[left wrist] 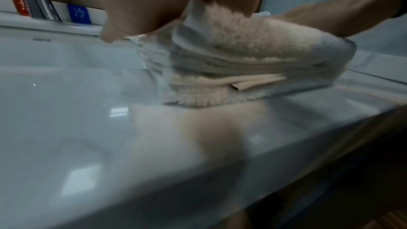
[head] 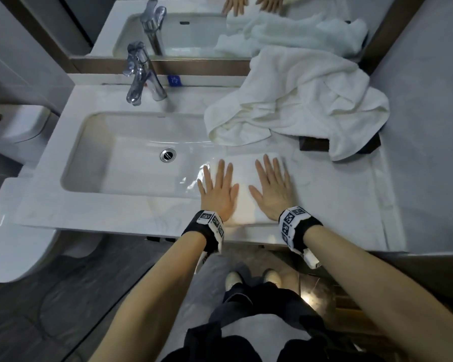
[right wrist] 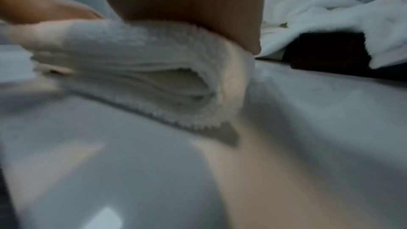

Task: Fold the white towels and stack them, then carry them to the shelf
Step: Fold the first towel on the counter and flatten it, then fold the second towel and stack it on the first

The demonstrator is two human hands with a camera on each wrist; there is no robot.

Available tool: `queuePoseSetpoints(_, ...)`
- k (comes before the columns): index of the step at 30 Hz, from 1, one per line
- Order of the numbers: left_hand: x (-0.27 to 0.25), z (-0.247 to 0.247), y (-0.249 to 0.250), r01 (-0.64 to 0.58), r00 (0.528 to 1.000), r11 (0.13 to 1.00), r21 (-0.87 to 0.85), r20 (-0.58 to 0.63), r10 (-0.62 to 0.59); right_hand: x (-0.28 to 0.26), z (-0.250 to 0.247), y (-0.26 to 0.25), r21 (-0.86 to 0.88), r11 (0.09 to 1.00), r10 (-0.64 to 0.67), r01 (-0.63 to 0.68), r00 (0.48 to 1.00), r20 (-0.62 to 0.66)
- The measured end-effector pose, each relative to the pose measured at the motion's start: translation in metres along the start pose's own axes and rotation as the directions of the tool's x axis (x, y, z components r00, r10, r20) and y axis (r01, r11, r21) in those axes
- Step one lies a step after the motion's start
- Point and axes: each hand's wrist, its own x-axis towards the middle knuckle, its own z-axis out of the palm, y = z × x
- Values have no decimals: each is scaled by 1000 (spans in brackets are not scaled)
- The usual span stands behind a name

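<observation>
Both hands (head: 243, 190) flat, gripping nothing, pressing folded towel (head: 242, 202) at tabletop (head: 338, 205) front edge; likely slip into sink (head: 120, 152).

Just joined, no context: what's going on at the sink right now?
A person is folding white towels on a bathroom vanity counter. Both hands lie flat, fingers straight, on a folded towel at the counter's front edge, just right of the sink basin: left hand on its left side, right hand on its right, pressing rather than gripping. A crumpled pile of unfolded towels lies behind it, partly draped over a dark box. No shelf in view.
</observation>
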Motion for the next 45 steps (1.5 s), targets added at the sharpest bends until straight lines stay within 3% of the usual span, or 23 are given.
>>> queuePoseSetpoints(10, 9, 14, 20, -185, 982, 982, 28, -24, 185, -15, 2, 31, 59, 997, 60, -56, 997, -57)
queuePoseSetpoints(17, 24, 37, 92, -357, 934, 930, 87, 44, 354, -39, -16, 99, -75, 969, 230, -234, 972, -51)
queuePoseSetpoints(20, 30, 46, 128, -408, 913, 902, 143, 76, 401, -47, -25, 122, -84, 934, 342, -346, 938, -59)
queuePoseSetpoints(27, 45, 58, 176, -448, 892, 881, 154, 141, 429, -54, -38, 146, -31, 866, 497, -499, 866, -49)
queuePoseSetpoints(33, 59, 61, 200, -419, 906, 892, 170, 146, 398, -41, -54, 166, 6, 877, 481, -481, 877, 16)
queuePoseSetpoints(41, 66, 58, 201, -386, 917, 917, 95, 148, 371, -30, -57, 174, 88, 893, 443, -442, 896, 9)
queuePoseSetpoints(43, 64, 52, 198, -313, 939, 950, -2, 152, 309, -29, -62, 174, 137, 880, 460, -454, 888, -8)
queuePoseSetpoints(45, 64, 40, 192, -283, 956, 959, -13, 81, 283, -25, -71, 171, 253, 851, 495, -460, 863, -98)
